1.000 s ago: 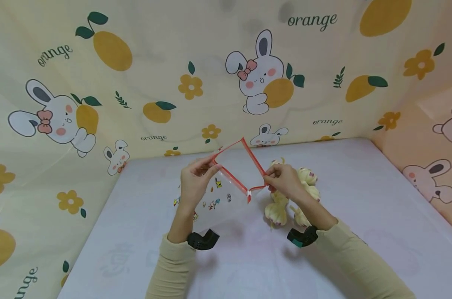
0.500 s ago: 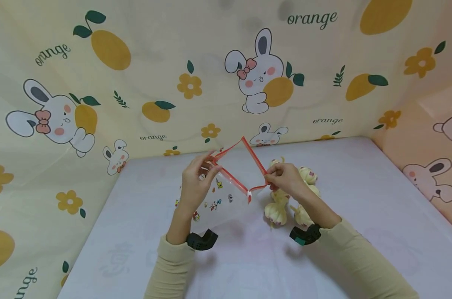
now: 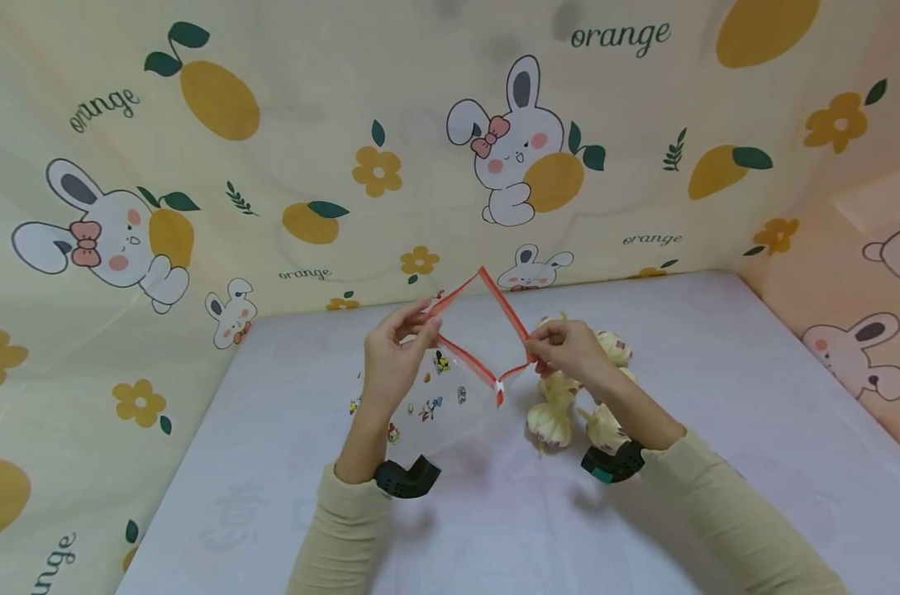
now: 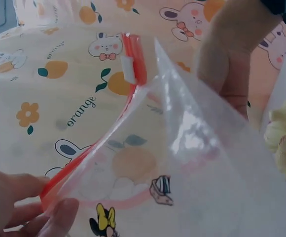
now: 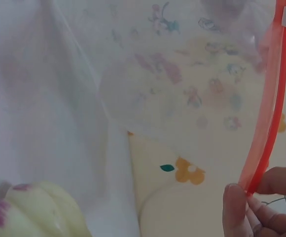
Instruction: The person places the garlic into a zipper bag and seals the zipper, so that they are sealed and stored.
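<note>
Between the two hands hangs a clear zip bag (image 3: 457,417) with small cartoon prints, its red-edged mouth spread into a diamond. The left hand (image 3: 394,355) pinches the red rim on the left side, thumb against fingers. On the opposite side the right hand (image 3: 569,351) pinches the rim between thumb and fingertips. A white slider (image 4: 128,69) sits on the red zip at the near corner of the mouth. Several garlic bulbs (image 3: 550,426) lie on the table just under and behind the right hand, which partly hides them. No contents show inside the bag.
A pale covered table (image 3: 271,463) reaches back to a curtain (image 3: 390,99) printed with rabbits and oranges. Another printed sheet (image 3: 851,273) hangs along the right side. Black cameras are strapped to both wrists.
The left fingers have shifted slightly on the rim and bent its near edge a little. The bag's mouth stays spread, both hands keep their hold, and the garlic has not moved.
</note>
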`<move>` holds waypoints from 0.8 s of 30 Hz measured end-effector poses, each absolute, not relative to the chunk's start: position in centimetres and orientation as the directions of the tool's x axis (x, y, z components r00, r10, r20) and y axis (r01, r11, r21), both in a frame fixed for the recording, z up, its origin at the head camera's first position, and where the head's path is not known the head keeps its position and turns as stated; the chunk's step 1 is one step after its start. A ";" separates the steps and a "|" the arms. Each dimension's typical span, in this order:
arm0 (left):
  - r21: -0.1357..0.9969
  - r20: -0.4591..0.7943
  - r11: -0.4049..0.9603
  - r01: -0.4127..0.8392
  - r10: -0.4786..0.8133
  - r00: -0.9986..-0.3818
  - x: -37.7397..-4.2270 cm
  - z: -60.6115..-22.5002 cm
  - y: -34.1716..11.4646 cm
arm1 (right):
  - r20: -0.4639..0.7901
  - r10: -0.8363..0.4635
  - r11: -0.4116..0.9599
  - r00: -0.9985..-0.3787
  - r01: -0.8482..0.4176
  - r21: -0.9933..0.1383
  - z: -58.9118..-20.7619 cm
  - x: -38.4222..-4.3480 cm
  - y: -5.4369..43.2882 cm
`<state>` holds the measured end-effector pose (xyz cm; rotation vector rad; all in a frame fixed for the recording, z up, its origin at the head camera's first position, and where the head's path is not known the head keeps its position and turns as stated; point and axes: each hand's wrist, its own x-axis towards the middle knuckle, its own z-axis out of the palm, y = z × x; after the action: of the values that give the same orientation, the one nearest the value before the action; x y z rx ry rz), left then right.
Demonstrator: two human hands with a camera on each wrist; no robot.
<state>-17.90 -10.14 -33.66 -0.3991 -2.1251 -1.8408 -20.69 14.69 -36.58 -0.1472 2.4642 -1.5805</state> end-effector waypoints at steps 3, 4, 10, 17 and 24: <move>0.922 0.378 0.100 0.375 -0.012 -0.926 -18.0 -33.6 -10.2 | -0.104 -0.225 0.392 -0.969 0.008 -0.920 -36.8 -20.7 15.1; 0.924 0.373 0.096 0.370 -0.018 -0.928 -18.0 -33.6 -10.3 | -0.104 -0.229 0.387 -0.968 0.007 -0.922 -36.9 -20.7 15.3; 0.934 0.349 0.093 0.346 -0.024 -0.937 -18.0 -33.6 -10.3 | -0.071 -0.246 0.392 -0.967 -0.033 -0.919 -37.3 -20.0 16.7; 0.941 0.331 0.086 0.328 -0.017 -0.944 -17.9 -33.5 -10.4 | -0.018 -0.268 0.454 -0.963 -0.109 -0.884 -37.8 -19.3 18.4; 0.945 0.321 0.076 0.319 -0.011 -0.947 -17.9 -33.5 -10.4 | 0.025 -0.272 0.538 -0.962 -0.174 -0.825 -38.6 -18.8 20.3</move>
<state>-17.94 -10.38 -33.47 -0.3106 -2.1093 -1.9579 -18.84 20.32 -38.56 -0.3874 2.6610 -1.4089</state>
